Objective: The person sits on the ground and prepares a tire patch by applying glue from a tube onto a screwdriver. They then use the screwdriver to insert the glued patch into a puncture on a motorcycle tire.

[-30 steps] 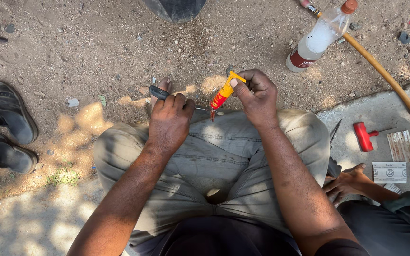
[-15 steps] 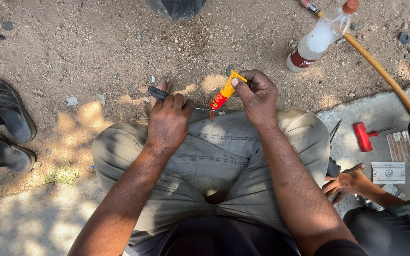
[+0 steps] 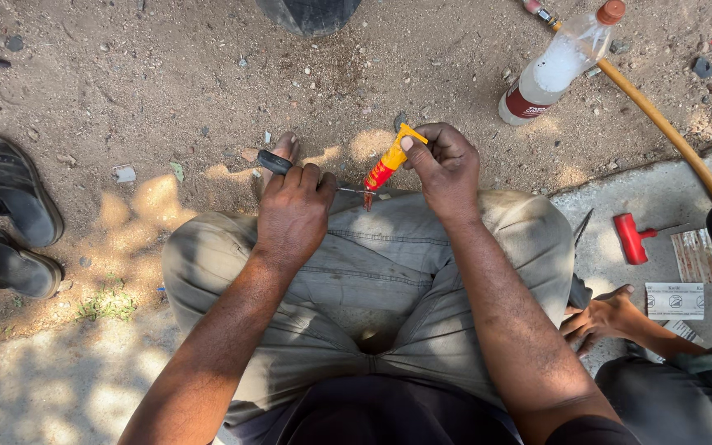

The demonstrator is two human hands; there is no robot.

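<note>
Sandals, a dark pair, are lying at nine o'clock on the dirt. Moving rightward, the left hand is clenching around a black-handled tool, whose thin metal shaft is pointing toward three o'clock. Just beside it, the right hand is pinching a small yellow-and-red tube, nozzle tilting down at the shaft's tip, above the knees at twelve o'clock. A plastic bottle is lying at one o'clock beside an orange hose. At three o'clock, a red-handled tool is resting on concrete, and another person's hand is resting at four o'clock.
</note>
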